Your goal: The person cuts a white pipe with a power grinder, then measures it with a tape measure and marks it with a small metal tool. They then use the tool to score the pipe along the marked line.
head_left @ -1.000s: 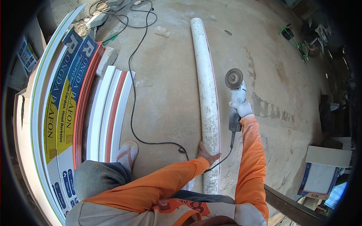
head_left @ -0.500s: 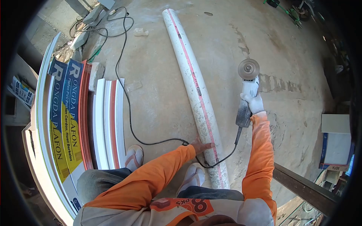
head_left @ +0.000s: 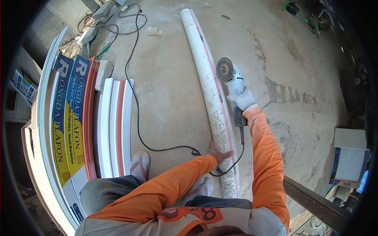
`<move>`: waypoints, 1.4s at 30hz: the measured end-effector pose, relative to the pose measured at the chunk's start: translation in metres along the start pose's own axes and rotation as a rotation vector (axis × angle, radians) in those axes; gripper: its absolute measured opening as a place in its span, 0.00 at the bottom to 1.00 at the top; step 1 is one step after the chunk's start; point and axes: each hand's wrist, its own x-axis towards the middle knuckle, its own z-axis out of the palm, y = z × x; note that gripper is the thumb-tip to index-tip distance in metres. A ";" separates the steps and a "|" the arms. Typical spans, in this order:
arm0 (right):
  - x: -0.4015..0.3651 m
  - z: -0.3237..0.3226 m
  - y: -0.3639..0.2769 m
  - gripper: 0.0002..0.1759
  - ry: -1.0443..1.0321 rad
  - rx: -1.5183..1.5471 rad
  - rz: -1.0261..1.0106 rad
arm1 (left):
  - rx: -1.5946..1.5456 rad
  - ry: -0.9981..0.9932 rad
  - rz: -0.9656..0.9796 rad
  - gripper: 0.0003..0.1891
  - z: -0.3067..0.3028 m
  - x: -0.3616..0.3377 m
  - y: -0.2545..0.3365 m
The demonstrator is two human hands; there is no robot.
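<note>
A long white pipe (head_left: pixel 204 72) with a red printed stripe lies on the concrete floor, running from between my legs to the top of the view. My bare left hand (head_left: pixel 218 152) grips its near part, thumb across the top. In my gloved right hand (head_left: pixel 243 98) is an angle grinder (head_left: pixel 236 80), held by its body on the right side of the pipe. Its round disc (head_left: pixel 225 69) is tilted, close beside the pipe's right edge. The black power cord (head_left: pixel 242 137) hangs from the grinder and crosses over the pipe near my left hand.
Left of me stand boxed ceiling panels (head_left: pixel 73 110) and white and brown strips (head_left: pixel 116 126). The cord's far end coils by broken blocks (head_left: pixel 104 11). A dark beam (head_left: pixel 315 200) and a box (head_left: pixel 350 163) are at right, a green-framed object (head_left: pixel 303 15) at top right.
My right hand has swung the grinder left and turned it, bringing its disc from well right of the pipe to beside it. My left hand stays on the pipe.
</note>
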 end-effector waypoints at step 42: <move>0.005 0.008 -0.008 0.38 0.006 -0.174 0.003 | -0.019 0.113 -0.006 0.58 0.015 -0.006 0.005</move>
